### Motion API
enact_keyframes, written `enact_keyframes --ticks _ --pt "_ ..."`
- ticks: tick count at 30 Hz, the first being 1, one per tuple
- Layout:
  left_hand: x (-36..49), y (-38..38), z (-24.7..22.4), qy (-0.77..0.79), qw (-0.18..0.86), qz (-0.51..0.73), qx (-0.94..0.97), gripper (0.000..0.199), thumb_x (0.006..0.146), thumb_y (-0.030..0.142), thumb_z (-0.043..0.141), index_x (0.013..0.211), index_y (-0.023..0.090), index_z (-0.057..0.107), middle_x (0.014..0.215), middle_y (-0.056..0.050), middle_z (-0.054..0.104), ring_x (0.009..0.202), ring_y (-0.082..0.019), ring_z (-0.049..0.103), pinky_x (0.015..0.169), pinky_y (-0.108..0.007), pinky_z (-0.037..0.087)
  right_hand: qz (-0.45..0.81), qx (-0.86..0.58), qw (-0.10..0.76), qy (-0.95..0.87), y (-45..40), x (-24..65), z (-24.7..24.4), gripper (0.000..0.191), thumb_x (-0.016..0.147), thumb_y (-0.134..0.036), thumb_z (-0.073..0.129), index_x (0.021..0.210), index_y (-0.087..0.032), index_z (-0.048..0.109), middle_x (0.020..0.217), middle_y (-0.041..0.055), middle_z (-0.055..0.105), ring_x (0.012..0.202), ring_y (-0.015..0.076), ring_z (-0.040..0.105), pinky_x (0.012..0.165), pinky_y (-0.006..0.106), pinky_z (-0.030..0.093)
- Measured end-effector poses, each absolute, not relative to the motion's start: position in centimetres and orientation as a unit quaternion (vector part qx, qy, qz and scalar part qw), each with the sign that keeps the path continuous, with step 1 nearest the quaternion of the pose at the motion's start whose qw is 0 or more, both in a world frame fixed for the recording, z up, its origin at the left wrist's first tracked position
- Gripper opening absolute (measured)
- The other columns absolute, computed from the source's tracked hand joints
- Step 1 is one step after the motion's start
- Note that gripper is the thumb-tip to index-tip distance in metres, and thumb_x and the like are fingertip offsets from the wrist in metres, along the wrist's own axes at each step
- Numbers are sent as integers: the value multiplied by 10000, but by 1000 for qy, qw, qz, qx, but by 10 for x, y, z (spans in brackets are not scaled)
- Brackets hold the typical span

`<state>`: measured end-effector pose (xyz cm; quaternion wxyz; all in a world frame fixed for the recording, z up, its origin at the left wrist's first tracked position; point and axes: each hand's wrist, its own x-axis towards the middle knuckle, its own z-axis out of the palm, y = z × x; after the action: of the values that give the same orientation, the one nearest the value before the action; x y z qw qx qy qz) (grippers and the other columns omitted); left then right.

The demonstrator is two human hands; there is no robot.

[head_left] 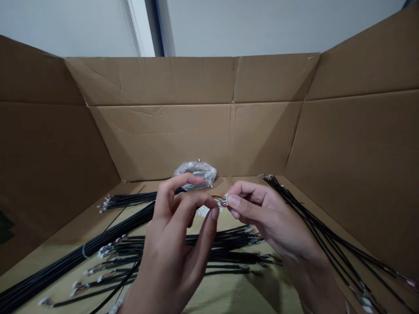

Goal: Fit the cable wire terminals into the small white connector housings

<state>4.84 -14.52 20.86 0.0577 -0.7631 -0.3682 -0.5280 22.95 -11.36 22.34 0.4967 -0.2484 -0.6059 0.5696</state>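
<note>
My right hand (266,213) pinches a small white connector housing (226,199) between thumb and fingertips. Thin coloured wires (220,201) run from that connector to the left hand. Thumb and a finger of my left hand (178,235) close on these wires; the exact grip is partly hidden. Its raised index finger is by a single thin red wire (205,186) that stands up apart from the others. Behind the fingertips lies a small pile of loose white connectors (203,212). The black cable (121,283) passing below my left wrist cannot be traced to the held wires.
Cardboard walls (163,139) enclose the work surface on three sides. A clear plastic bag (195,169) rests at the back. Bundled black cables (75,257) lie at left, rows of shorter cables (225,237) under the hands, and more long cables (322,231) at right.
</note>
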Motion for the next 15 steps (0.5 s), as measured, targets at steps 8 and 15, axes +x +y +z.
enact_keyframes --ticks 8,15 --pt "48 -145 209 -361 71 -523 -768 168 1001 104 543 1096 224 613 1280 -52 463 851 -71 654 754 -218 573 561 -244 490 -621 -110 230 223 280 911 -393 790 767 -189 663 686 -57 513 632 106 367 595 271 294" --pt "50 -148 210 -362 67 -520 -771 173 997 96 548 1093 226 606 1266 -50 457 873 -78 641 816 -224 580 523 -248 499 -645 -113 232 221 235 950 -328 739 773 -199 653 702 -56 518 652 108 395 616 268 319"
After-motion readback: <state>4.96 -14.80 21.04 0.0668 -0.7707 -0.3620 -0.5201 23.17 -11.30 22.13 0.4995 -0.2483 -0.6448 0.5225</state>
